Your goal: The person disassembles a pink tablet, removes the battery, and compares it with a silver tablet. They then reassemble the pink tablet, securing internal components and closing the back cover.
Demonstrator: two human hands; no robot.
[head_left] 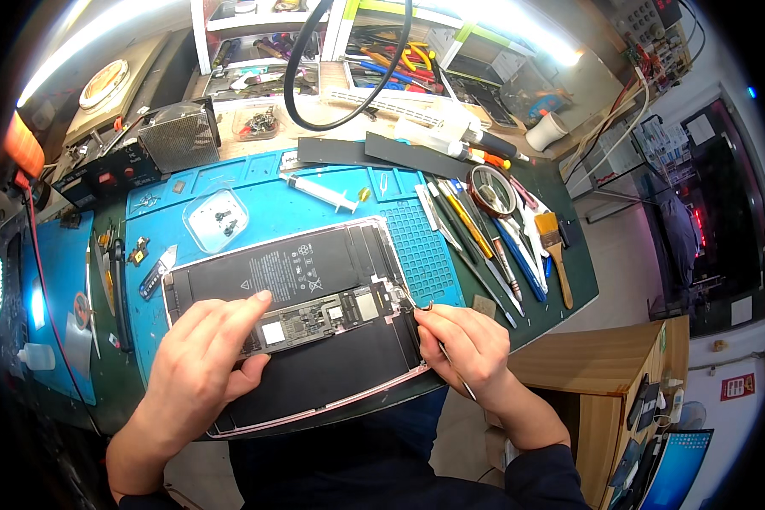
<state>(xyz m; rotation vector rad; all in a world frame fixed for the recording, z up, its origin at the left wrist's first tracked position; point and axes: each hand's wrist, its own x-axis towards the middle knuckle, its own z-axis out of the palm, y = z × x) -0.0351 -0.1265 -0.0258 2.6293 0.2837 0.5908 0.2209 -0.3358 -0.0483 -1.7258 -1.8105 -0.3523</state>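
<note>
An opened tablet (331, 401) lies tilted on the blue work mat, with black battery packs (263, 274) and a long circuit board (314, 321) between them. My left hand (204, 357) is closed around the board's left end, thumb on the near side and fingers on the far side. At the tablet's right edge my right hand (467, 344) is closed in a pinch by a small dark curved piece (425, 307). A thin metal tool (465, 384) runs through that hand and sticks out below it. Whether the fingertips grip the dark piece is unclear.
Beyond the tablet are a clear tray of small parts (216, 220) and a syringe (319, 193). Several pens and tools (476, 229), a tape roll (491, 190) and a brush (554, 255) lie at right. A black cable loop (291, 93) hangs overhead.
</note>
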